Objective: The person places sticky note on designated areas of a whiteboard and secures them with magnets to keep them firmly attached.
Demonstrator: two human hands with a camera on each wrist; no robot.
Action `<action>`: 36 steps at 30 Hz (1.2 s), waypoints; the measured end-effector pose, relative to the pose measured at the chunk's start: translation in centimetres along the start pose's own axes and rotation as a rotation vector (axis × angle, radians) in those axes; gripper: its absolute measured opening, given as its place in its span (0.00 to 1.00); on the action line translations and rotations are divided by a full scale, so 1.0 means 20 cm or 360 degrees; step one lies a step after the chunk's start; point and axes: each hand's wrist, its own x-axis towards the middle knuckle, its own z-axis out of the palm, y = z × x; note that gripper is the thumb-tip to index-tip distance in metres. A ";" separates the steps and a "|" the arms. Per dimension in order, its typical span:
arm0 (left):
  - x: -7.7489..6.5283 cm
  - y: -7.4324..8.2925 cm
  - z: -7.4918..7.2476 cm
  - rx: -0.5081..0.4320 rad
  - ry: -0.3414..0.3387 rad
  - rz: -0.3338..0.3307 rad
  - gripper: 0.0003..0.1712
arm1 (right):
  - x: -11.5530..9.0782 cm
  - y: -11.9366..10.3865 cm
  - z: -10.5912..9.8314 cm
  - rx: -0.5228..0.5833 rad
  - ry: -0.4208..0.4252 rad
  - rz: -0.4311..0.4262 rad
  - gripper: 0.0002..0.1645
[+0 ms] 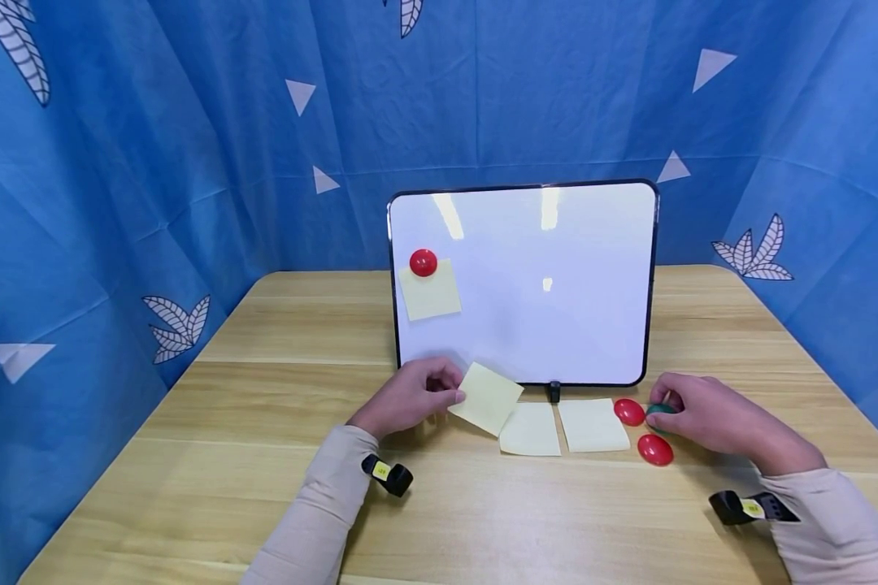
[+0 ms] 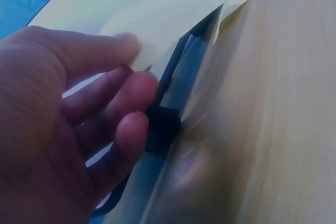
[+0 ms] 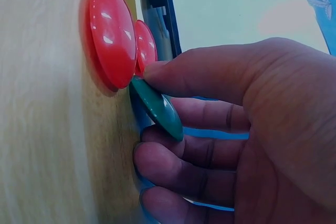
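Observation:
My left hand (image 1: 419,396) pinches a pale yellow sticky note (image 1: 487,400) by its left corner, between thumb and fingers. The note is held tilted just in front of the whiteboard's (image 1: 541,325) lower edge. To the right, my right hand (image 1: 717,414) pinches a green round magnet (image 3: 157,109) by its rim. Two red round magnets (image 1: 654,449) lie beside it on the table. Two more notes (image 1: 594,425) lie flat below the board, one partly overlapped by the held note. On the board's left side, a red magnet (image 1: 423,262) sits over the top of another note (image 1: 432,294).
The black-framed whiteboard stands upright on the wooden table (image 1: 212,455), with a small black foot (image 1: 554,392) at its bottom edge. A blue curtain (image 1: 483,97) hangs behind the table and along both sides.

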 end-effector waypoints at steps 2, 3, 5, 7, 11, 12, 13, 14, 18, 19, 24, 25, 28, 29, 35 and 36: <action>0.00 0.00 0.00 -0.0017 0.0018 0.0007 0.03 | 0.00 0.00 0.00 0.0003 -0.0003 0.0003 0.16; 0.00 -0.01 0.01 -0.0025 0.0027 0.0011 0.03 | 0.00 0.00 0.00 0.0003 -0.0004 0.0003 0.16; 0.00 -0.01 0.01 -0.0049 0.0043 0.0012 0.03 | 0.00 0.00 0.00 0.0005 -0.0009 0.0011 0.17; 0.00 -0.01 0.01 -0.0067 0.0065 0.0014 0.03 | 0.00 0.00 0.00 0.0006 -0.0014 0.0011 0.17; 0.01 -0.01 0.02 -0.0085 0.0108 0.0019 0.02 | 0.00 0.00 0.00 0.0007 -0.0022 0.0016 0.18; 0.01 -0.01 0.02 -0.0084 0.0119 0.0022 0.02 | 0.00 0.00 0.00 0.0005 -0.0022 0.0017 0.18; 0.01 -0.01 0.02 -0.0087 0.0130 0.0023 0.02 | 0.00 0.00 0.00 0.0005 -0.0022 0.0018 0.18; 0.01 0.00 0.02 -0.0088 0.0140 0.0029 0.02 | 0.00 0.00 0.01 0.0003 -0.0022 0.0017 0.18; 0.01 -0.01 0.02 -0.0097 0.0168 0.0038 0.03 | 0.01 0.01 0.01 0.0004 -0.0024 0.0013 0.18; 0.01 -0.01 0.02 -0.0105 0.0174 0.0040 0.03 | 0.01 0.01 0.01 0.0006 -0.0025 0.0015 0.18; 0.01 -0.02 0.03 -0.0123 0.0214 0.0036 0.03 | 0.01 0.01 0.01 0.0016 -0.0038 0.0024 0.18; 0.01 -0.02 0.03 -0.0128 0.0227 0.0030 0.03 | 0.01 0.01 0.01 0.0018 -0.0040 0.0026 0.18; 0.01 -0.02 0.03 -0.0146 0.0267 0.0009 0.05 | 0.01 0.01 0.01 0.0015 -0.0035 0.0027 0.18; 0.01 -0.01 0.03 -0.0156 0.0279 0.0003 0.06 | 0.01 0.01 0.01 0.0013 -0.0030 0.0025 0.18; 0.02 -0.01 0.03 -0.0184 0.0311 0.0011 0.06 | 0.01 0.00 0.01 0.0013 0.0040 0.0008 0.16; 0.02 -0.01 0.03 -0.0181 0.0311 0.0016 0.06 | 0.01 0.00 0.01 0.0015 0.0066 0.0008 0.15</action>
